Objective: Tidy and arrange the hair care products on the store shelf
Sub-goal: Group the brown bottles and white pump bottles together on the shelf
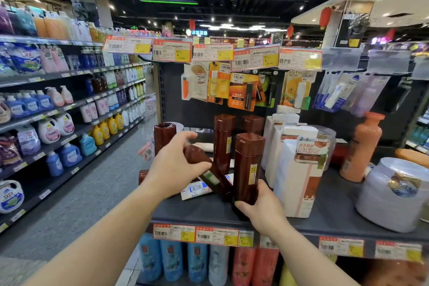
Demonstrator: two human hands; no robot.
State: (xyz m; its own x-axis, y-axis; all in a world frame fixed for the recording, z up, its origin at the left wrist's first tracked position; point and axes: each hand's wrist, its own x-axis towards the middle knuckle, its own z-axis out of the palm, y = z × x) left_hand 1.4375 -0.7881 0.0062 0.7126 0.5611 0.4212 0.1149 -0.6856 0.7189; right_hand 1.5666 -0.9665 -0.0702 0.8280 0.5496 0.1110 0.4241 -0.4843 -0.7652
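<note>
Standing the tilted brown bottle [206, 169] gripped in my left hand [174, 165] upright beside the front bottle [247, 167], I would steady that one, held low by my right hand [260, 206].

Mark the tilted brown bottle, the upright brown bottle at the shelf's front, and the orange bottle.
tilted brown bottle [210, 175]: head view, mid-body.
upright brown bottle [247, 167]: head view, front face.
orange bottle [362, 148]: head view, body.
</note>
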